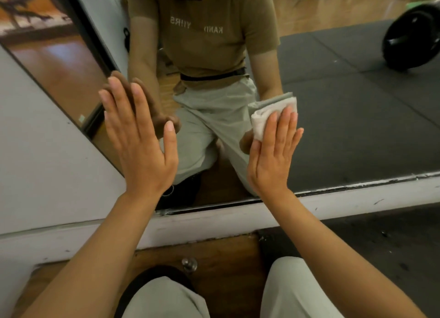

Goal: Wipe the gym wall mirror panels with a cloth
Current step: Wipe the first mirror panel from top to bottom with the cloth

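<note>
Big wall mirror (333, 103) runs low to the floor, so the person's kneeling right up against it. Left hand (140, 136) is flat and open on the glass, probably for balance, while the right hand (273, 155) presses the folded white cloth (262, 117) against the mirror with straight fingers.

we see a scuffed white baseboard (214, 219) above a wooden floor (226, 258), where a small clear glass ball (189, 264) rests between pale-trousered knees (292, 291).

Left hand (140, 139) flat on mirror (345, 108), fingers straight. Right hand (273, 155) presses folded white cloth (262, 120) against glass, fingers straight.
</note>
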Demonstrator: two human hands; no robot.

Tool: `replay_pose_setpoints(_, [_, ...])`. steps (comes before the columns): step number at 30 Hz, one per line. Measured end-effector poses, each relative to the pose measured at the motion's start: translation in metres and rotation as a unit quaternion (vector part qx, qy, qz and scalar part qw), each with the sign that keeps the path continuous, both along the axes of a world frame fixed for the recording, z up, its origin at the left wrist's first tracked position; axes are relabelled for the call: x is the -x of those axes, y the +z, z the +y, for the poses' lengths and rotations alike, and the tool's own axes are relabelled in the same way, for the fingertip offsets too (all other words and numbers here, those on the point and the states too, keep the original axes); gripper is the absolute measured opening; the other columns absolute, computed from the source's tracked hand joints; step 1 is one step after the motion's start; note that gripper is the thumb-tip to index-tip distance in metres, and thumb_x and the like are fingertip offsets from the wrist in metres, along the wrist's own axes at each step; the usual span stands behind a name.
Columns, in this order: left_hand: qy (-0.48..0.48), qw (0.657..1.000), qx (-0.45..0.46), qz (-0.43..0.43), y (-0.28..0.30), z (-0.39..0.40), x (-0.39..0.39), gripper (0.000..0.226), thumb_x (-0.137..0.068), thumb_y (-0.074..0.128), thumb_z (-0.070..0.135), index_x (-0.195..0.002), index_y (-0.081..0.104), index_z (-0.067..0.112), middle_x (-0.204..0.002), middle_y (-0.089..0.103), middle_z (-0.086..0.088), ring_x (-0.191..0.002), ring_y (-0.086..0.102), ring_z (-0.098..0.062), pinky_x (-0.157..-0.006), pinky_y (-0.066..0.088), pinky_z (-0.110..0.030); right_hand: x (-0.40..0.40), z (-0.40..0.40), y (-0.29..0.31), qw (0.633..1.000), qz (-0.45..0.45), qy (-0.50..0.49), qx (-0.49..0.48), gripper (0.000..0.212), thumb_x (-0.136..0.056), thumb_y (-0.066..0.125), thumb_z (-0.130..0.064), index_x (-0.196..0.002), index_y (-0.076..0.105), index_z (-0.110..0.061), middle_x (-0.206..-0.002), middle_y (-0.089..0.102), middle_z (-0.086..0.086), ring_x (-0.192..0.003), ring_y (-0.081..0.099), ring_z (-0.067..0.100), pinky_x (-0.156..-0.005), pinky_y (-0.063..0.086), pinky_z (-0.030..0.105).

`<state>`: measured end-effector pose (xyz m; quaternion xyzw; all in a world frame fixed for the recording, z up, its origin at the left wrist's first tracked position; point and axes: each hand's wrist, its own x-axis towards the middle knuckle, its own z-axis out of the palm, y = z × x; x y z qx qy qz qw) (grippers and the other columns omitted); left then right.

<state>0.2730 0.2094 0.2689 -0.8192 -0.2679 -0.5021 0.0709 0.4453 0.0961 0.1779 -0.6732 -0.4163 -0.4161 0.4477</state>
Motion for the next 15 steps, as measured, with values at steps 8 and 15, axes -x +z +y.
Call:
replay_pose_setpoints(8, [0.011,1.0,-0.012,0.026,0.0,0.002,0.008,0.065,-0.102,0.052,0.023,-0.151,0.019,-0.005,-0.156,0.013,-0.034,-0.147,0.005,-0.043,-0.122,-0.002,-0.04,0.009,-0.028,-0.166,0.908,-0.212,0.074,0.353,0.083,-0.085,0.038,-0.014,-0.158,-0.001,-0.014,-0.166,-0.01,0.003,-0.153,-0.005,0.018,-0.124,-0.003,0.038])
replay_pose_setpoints(15, [0.022,0.995,-0.054,0.077,0.002,0.011,0.022,0.063,-0.104,0.046,0.029,-0.153,0.019,0.001,-0.158,0.016,-0.029,-0.151,0.0,-0.029,-0.122,0.0,-0.04,0.021,0.004,-0.056,0.975,-0.139,0.055,0.165,0.085,-0.086,0.042,0.003,-0.158,0.0,-0.014,-0.166,-0.01,0.002,-0.152,-0.004,0.018,-0.124,-0.001,0.039])
